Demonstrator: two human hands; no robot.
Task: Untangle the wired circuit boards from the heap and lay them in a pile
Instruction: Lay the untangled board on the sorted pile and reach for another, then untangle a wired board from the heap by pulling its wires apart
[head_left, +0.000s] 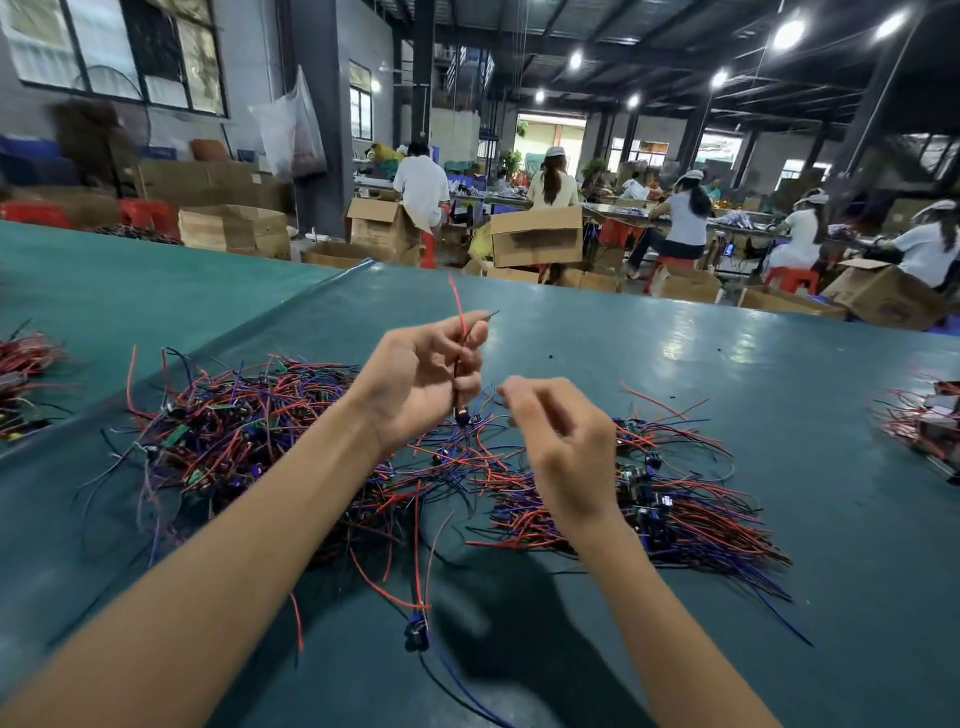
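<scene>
A: While the heap (234, 426) at the left of the bench (675, 353) is large and knotted, the pile (685, 519) at right is already sizeable, combed one way. Roughly half done, I judge.
B: Hands?
A: Left hand (421, 374) grips the wires (460, 312) of one board (461, 415), raised; it dangles just above the heap. Right hand (566, 441) blurred, fingers curled; grasp cannot be told. Board counts buried under wire.

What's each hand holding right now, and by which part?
The left hand grips one wired circuit board by its red and dark wires, the board dangling below. The right hand is blurred; whether it pinches anything cannot be told.
</scene>
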